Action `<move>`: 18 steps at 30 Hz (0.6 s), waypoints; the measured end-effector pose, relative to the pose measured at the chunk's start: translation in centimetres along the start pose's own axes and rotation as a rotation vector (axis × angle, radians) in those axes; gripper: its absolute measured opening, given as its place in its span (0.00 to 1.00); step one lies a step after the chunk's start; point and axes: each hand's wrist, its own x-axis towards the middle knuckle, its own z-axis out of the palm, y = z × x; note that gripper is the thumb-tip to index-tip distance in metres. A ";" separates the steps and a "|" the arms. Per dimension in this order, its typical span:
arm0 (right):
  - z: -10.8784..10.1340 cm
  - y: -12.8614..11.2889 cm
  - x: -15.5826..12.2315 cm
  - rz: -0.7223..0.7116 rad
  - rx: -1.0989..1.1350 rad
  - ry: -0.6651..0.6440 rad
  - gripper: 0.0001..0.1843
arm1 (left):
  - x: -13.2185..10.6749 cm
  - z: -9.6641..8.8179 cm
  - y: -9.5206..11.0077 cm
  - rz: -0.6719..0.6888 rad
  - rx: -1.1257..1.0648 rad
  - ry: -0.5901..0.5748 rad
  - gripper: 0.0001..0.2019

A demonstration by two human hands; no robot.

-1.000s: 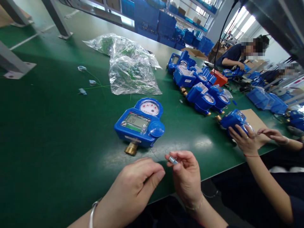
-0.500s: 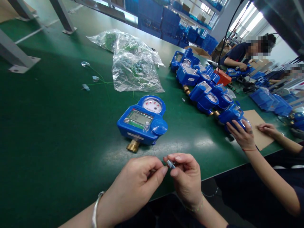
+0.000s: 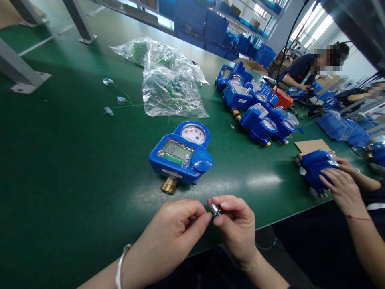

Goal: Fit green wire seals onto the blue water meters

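Just in front of me, my right hand [image 3: 237,224] pinches a small, shiny, clear-and-grey piece [image 3: 215,209] that looks like a wire seal. My left hand [image 3: 177,230] is closed thumb to forefinger right against its left end; what those fingertips hold is too small to make out. Beyond both hands, a blue water meter [image 3: 180,152] lies on the green table, brass fitting toward me. It has a round dial, a lit-up digital display and a domed blue cap. Another small clear piece [image 3: 186,159] sits on its face.
A clear plastic bag [image 3: 174,88] of green-wired seals lies behind the meter, with loose seals [image 3: 120,100] to its left. Several blue meters [image 3: 258,120] are grouped at right. A co-worker's hand [image 3: 345,190] holds one meter [image 3: 317,168] by a cardboard sheet [image 3: 313,146]. Metal legs [image 3: 78,20] stand left.
The small piece has turned slightly in my fingertips; my hands have barely moved. At right, the co-worker has drawn one blue meter away from the group, toward the table's near edge.
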 end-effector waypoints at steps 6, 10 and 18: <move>0.0 0.0 -0.1 -0.016 -0.025 -0.001 0.17 | 0.0 0.0 -0.1 0.004 -0.010 0.005 0.13; 0.0 0.0 -0.1 -0.013 -0.028 0.001 0.17 | 0.0 0.1 0.0 0.007 -0.023 0.000 0.14; 0.0 -0.1 -0.2 0.012 -0.017 0.013 0.16 | 0.2 0.2 0.0 0.001 -0.013 -0.005 0.13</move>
